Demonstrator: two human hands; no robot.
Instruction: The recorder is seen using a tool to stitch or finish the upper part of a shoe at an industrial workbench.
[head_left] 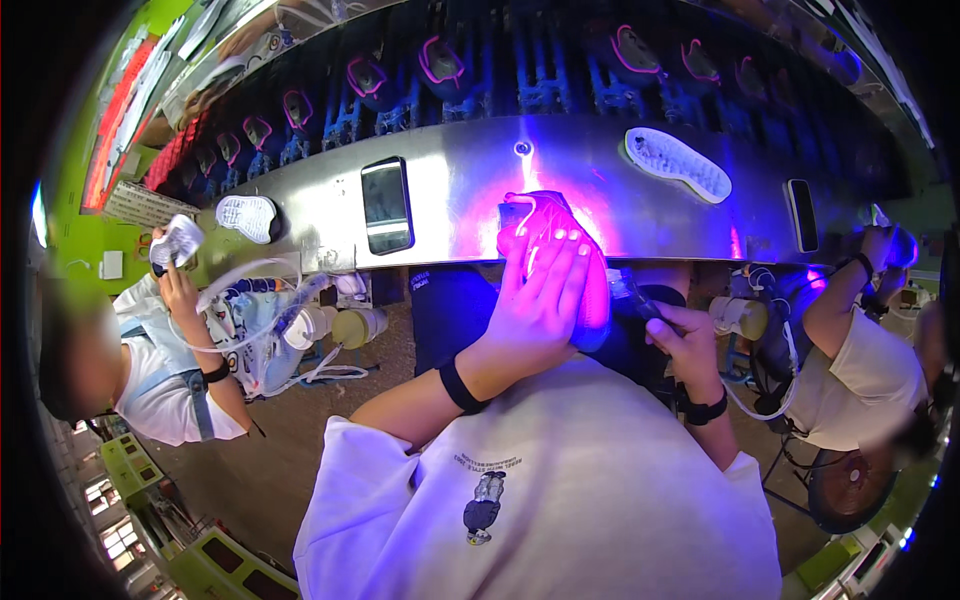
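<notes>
Steel surface (460, 180) runs across in front of you, lit violet. Your left hand (535, 310) wraps its grip around a shoe (560, 250) glowing pink, laces up, just below the surface's edge. Your right hand (685, 340) pinches a small brush (630, 292) beside it.

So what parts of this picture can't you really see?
- Head view: most of the shoe is covered by the left hand and washed out by purple light.
- The tool in the right hand: its fingers wrap it, so its kind is unclear.
- Shoes on the conveyor: too dark and small for detail.
</notes>
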